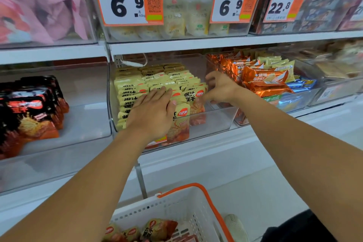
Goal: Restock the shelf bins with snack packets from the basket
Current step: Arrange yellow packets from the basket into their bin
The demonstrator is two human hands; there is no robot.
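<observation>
Packets of a yellow-and-orange snack (157, 82) stand on edge in rows inside the clear middle bin (216, 120), top edges up, faces turned toward the aisle, the rows running back from the front wall. Each shows a red oval logo and bold black characters; the front ones read 爆汁 and 豆干. The left hand (153, 112) lies flat on the front rows, fingers straight and together, pressing on the packet tops and gripping nothing. The right hand (220, 88) hovers at the right end of the same rows, fingers spread and loosely bent, thumb low near the frontmost packet; whether it pinches one I cannot tell.

Below, the white basket (188, 202) with an orange handle holds more of the same packets (157, 230), lying loose at angles.

On the bin above hang orange price tags: the nearest (127, 0) reads 6.9 with a QR code, the next (233, 3) also 6.9, and a third (284, 5) reads 22.8. To the right sits a bin of orange foil biscuit packs (263, 78) with pale yellow and blue packs behind and below. To the left, black-and-red packets (29, 112) also marked 豆干 stand in another clear bin
</observation>
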